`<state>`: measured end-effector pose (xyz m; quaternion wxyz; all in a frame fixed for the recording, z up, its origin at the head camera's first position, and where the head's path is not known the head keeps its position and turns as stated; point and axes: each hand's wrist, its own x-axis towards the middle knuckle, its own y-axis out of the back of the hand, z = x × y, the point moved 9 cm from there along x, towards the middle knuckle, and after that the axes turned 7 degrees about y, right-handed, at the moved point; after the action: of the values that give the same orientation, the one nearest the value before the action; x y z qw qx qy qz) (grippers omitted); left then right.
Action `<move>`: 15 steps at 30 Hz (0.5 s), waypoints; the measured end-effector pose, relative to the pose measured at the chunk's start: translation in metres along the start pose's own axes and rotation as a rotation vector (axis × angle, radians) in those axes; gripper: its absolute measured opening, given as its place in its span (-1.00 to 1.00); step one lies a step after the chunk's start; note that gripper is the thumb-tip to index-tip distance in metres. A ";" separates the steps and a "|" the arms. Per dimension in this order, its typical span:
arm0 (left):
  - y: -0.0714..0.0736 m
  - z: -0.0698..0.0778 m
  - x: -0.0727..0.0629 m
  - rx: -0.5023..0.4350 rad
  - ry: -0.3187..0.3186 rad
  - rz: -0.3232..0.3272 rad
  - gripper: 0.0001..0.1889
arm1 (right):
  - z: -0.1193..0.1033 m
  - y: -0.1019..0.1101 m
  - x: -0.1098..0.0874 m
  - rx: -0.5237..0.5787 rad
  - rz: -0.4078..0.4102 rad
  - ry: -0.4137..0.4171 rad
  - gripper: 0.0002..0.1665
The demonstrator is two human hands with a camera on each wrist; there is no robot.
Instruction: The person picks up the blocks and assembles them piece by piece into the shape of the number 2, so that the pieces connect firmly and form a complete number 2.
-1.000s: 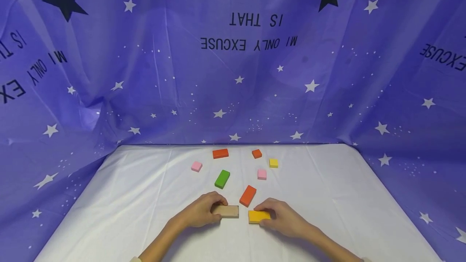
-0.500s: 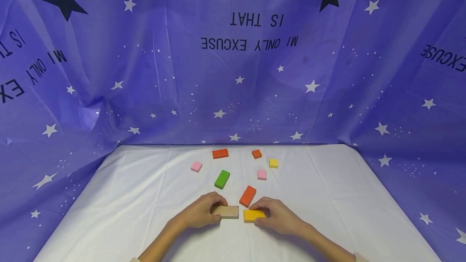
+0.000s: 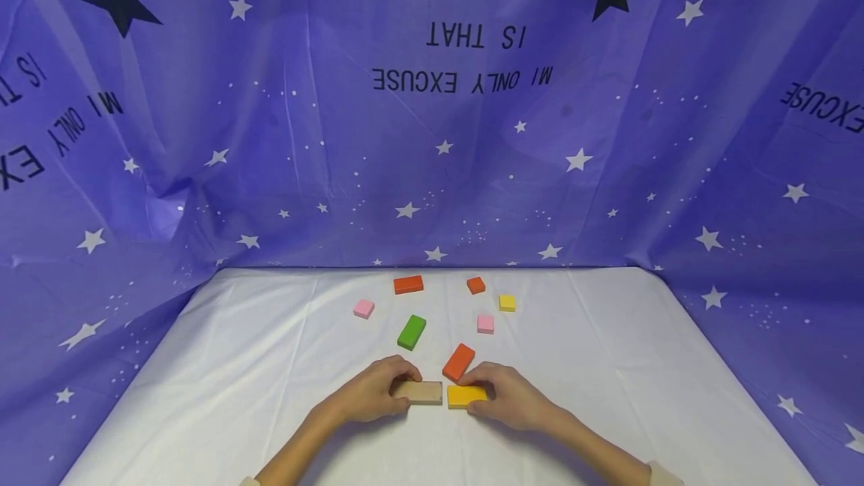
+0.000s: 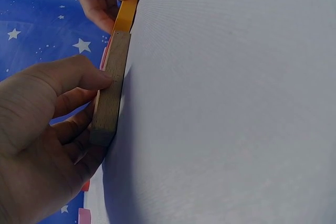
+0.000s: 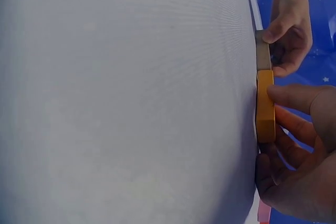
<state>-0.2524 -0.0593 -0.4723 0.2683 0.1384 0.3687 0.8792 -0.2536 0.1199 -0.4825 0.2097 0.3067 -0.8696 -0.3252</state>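
Left: reaching in from my lower left, the left hand (image 3: 374,394) pinches a bare wooden block (image 3: 425,394), thumb on the near side, fingers bent behind, parted by its breadth. Centre: that block lies on the white cloth (image 3: 418,450), just beside a yellow block (image 3: 466,397); I make out a narrow gap. Right: the right hand (image 3: 514,397) mirrors this pose, gripping the yellow block's outer end.
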 end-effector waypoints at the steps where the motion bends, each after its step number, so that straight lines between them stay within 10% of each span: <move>1: 0.000 0.000 0.000 -0.001 0.005 -0.002 -0.71 | 0.000 0.000 0.000 -0.003 -0.002 -0.002 -0.64; 15: 0.000 -0.001 0.002 0.005 0.008 -0.001 -0.71 | -0.002 -0.002 0.008 -0.023 -0.004 0.013 -0.65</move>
<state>-0.2537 -0.0585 -0.4729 0.2669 0.1355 0.3720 0.8787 -0.2577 0.1125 -0.4810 0.2184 0.3079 -0.8638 -0.3336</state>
